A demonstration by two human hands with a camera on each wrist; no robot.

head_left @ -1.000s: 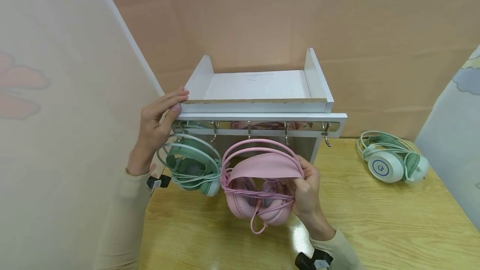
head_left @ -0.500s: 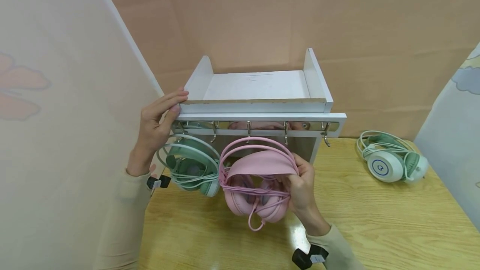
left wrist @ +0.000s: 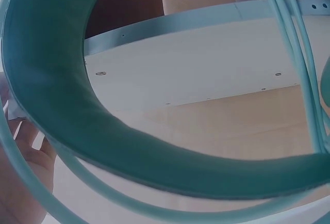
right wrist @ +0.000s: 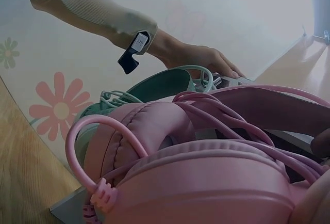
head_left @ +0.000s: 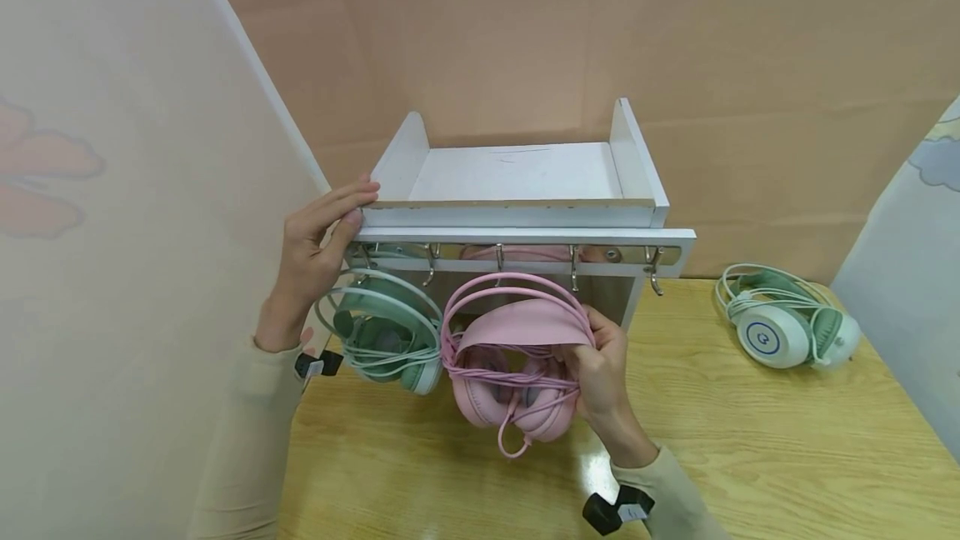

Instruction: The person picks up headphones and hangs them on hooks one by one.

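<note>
Left of centre, the left hand (head_left: 313, 244) holds the white rack (head_left: 517, 173) by its end, apparently for steadiness; lower centre, the right hand (head_left: 606, 369) pinches pink headphones (head_left: 517, 323) at one side, seemingly leaving the arch clear beneath the hooks (head_left: 575, 267).

Beneath the right grip (head_left: 603, 365) spreads a worktop (head_left: 765, 448) of yellowish wood grain. Well to the grip's right lies a mint-and-white headset (head_left: 771, 342), its cord wound round it. Beyond the grip rises a tan backdrop (head_left: 510, 40). Left of the left grip (head_left: 311, 244) stands a pale panel (head_left: 157, 190) with a coral flower (head_left: 45, 157); far right, another panel (head_left: 903, 273) bears what looks like a blue-grey cloud (head_left: 941, 161), partly cut off.
</note>
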